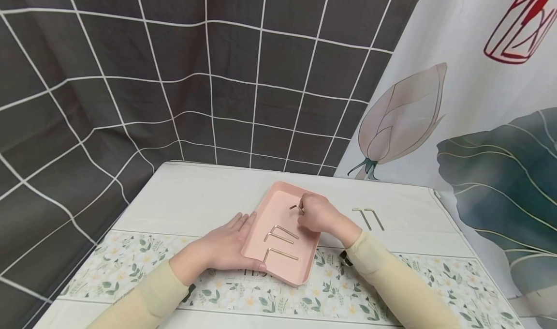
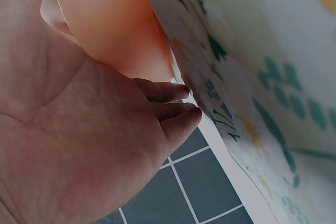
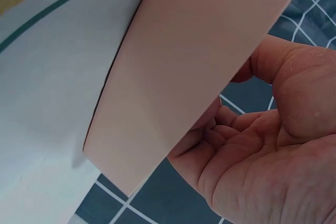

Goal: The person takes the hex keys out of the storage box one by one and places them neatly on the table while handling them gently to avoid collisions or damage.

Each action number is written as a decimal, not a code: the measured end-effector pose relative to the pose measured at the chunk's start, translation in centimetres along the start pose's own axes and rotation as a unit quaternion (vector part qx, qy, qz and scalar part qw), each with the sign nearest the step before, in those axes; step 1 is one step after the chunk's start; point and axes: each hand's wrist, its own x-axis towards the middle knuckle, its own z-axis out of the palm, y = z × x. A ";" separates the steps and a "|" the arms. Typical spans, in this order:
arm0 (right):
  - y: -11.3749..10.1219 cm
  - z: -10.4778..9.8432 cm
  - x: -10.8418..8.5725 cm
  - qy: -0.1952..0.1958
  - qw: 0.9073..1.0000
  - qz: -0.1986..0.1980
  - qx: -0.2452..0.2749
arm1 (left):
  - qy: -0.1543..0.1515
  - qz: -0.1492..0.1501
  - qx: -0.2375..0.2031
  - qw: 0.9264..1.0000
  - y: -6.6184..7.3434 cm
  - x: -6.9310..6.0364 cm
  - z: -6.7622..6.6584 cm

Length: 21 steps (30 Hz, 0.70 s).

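Where the two pale yellow sleeves [image 1: 150,292] come in from the near edge, they cross a cream tablecloth [image 1: 191,193] with a floral band [image 1: 335,290]. On it sits a pink rectangular tray [image 1: 283,203], set at a slant, and the left hand [image 1: 230,244] rests against its left side — thumb stretched along the near left corner, the other fingers fairly straight and close together by the outer wall. That hand pinches nothing; the left wrist view shows its palm open beside the tray.

Inside the tray, the nearest L-shaped brass-coloured rod [image 1: 284,254] lies by itself, with a second rod [image 1: 282,238] and a third rod [image 1: 287,232] side by side just beyond it. Farther up, over the tray's right part, the right hand [image 1: 321,215] has its fingers curled and pinches a fourth rod [image 1: 296,207] — its bent end pokes out to the left. Whether that rod touches the tray floor, I cannot tell.

To the right, on the cloth, lie two more rods [image 1: 377,219], parallel and apart. Behind everything hang a dark gridded curtain [image 1: 235,97] and a white curtain with printed flowers [image 1: 404,111].
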 end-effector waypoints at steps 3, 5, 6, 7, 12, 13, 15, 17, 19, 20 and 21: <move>0.4 -0.1 -0.2 -0.004 1.000 0.014 0.020 | 0.001 0.002 0.000 1.000 0.0 0.0 0.0; 0.6 -0.3 -0.3 -0.007 0.999 0.024 0.030 | 0.001 0.003 -0.002 1.000 0.0 0.0 0.0; 0.6 -0.4 -0.4 -0.008 0.999 0.029 0.036 | 0.000 0.003 -0.002 1.000 0.0 0.0 0.0; 0.7 -0.4 -0.5 -0.010 0.999 0.033 0.039 | 0.000 0.003 -0.003 1.000 0.0 0.0 0.0; 0.8 -0.9 -0.8 -0.006 0.998 0.036 0.048 | -0.001 0.001 -0.005 1.000 0.0 0.0 0.0; 0.9 -0.9 -0.9 -0.005 0.998 0.035 0.047 | -0.002 0.001 -0.005 1.000 0.0 0.0 0.0; 1.1 -1.0 -1.0 -0.002 0.998 0.033 0.044 | -0.002 0.003 -0.005 1.000 0.1 0.0 0.0; 1.3 -1.2 -1.2 0.000 0.999 0.034 0.041 | -0.002 0.004 -0.005 1.000 0.1 0.0 0.0; 1.5 -1.3 -1.3 0.001 0.999 0.035 0.038 | -0.001 0.004 -0.005 1.000 0.1 0.1 0.0; 1.6 -1.3 -1.3 0.001 0.999 0.036 0.038 | -0.001 0.004 -0.005 1.000 0.0 0.1 -0.1; 1.8 -1.4 -1.4 0.001 0.998 0.040 0.039 | -0.001 0.004 -0.005 1.000 0.0 0.1 -0.1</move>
